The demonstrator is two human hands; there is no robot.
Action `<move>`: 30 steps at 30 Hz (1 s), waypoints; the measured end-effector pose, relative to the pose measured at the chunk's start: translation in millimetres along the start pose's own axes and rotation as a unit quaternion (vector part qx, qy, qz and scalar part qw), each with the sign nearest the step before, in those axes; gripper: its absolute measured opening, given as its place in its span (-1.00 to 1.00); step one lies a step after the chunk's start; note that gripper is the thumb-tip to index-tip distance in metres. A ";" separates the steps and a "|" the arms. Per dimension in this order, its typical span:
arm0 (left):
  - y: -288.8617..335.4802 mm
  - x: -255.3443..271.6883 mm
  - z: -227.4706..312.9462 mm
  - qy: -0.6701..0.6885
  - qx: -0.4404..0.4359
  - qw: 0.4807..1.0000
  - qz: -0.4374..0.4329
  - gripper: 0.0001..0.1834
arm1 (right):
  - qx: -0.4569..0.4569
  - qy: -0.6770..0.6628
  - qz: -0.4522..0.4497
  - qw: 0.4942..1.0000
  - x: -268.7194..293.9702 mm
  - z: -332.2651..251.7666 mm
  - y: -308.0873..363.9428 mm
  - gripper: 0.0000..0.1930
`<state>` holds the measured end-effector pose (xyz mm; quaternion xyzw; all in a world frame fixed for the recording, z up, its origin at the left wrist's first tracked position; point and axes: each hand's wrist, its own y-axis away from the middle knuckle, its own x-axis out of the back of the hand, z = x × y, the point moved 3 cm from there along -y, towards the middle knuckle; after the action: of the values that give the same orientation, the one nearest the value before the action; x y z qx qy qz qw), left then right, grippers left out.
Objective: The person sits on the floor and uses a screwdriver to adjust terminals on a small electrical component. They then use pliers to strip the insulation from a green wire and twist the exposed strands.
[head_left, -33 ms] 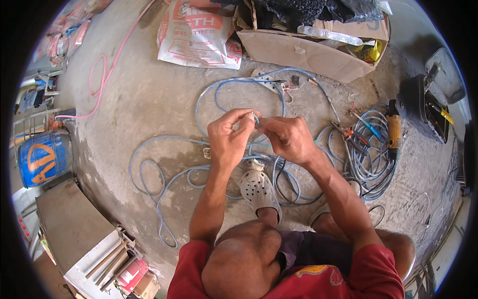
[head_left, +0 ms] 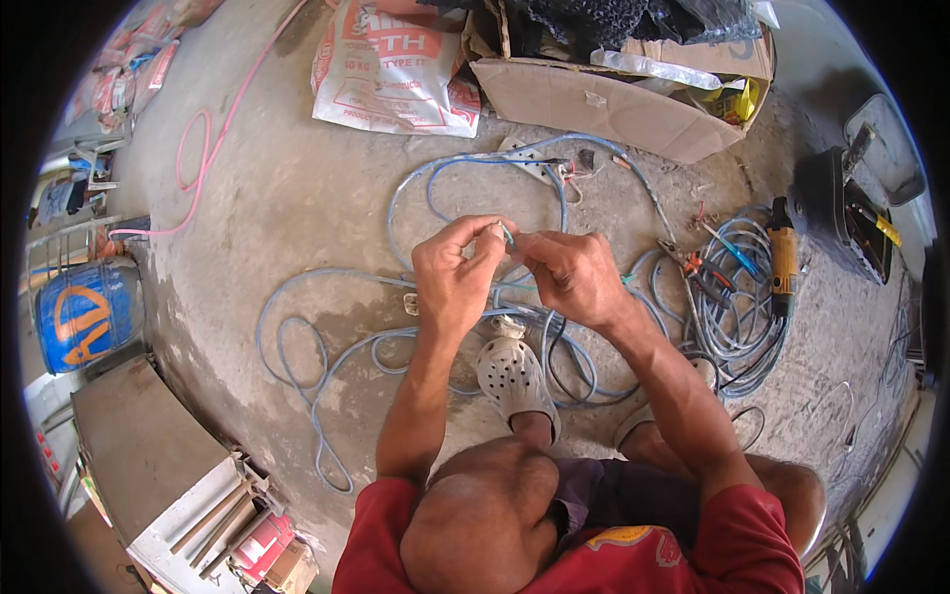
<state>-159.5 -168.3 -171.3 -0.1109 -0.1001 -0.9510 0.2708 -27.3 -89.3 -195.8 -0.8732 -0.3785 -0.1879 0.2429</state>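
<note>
In front of my knees, my left hand [head_left: 455, 277] and my right hand [head_left: 576, 277] meet, fingertips nearly touching. Both are closed in a pinch on a short green wire [head_left: 509, 235], whose small end shows between them. How far the wire runs inside the fingers is hidden. Below the hands, blue-grey cable [head_left: 327, 270] lies in loose loops over the concrete floor. Beyond them rests a white power strip [head_left: 524, 161] with wires at its right end.
To the right, a coil of cable [head_left: 777, 346] lies beside orange-handled pliers [head_left: 708, 274], a blue-handled tool [head_left: 734, 249] and a yellow-brown power tool [head_left: 783, 259]. An open black toolbox [head_left: 841, 223] stands farther right. A cardboard box [head_left: 614, 104] and a white-and-red sack [head_left: 396, 84] stand ahead.
</note>
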 end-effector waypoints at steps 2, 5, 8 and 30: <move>-0.1 -4.7 -1.3 -0.002 -0.003 1.000 0.010 -0.78 | -0.019 0.033 0.013 0.999 -1.0 -0.5 4.4 -0.82; 1.0 -14.4 -4.7 0.056 -0.014 0.998 0.026 -0.78 | -0.032 0.033 0.044 0.998 -3.5 -0.1 5.4 -0.82; 0.5 -14.5 -12.9 0.075 -0.035 0.996 0.016 -0.79 | -0.031 0.020 0.048 0.998 -3.0 -0.3 5.0 -0.82; 0.7 -14.3 -18.6 0.235 0.036 0.970 -0.046 -0.85 | -0.178 -0.259 -0.112 0.943 -7.8 2.0 9.5 -0.92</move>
<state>-150.2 -166.5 -192.7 0.1304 -0.0730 -0.9575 0.2468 -24.9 -98.3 -204.2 -0.8727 -0.4841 -0.0459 -0.0454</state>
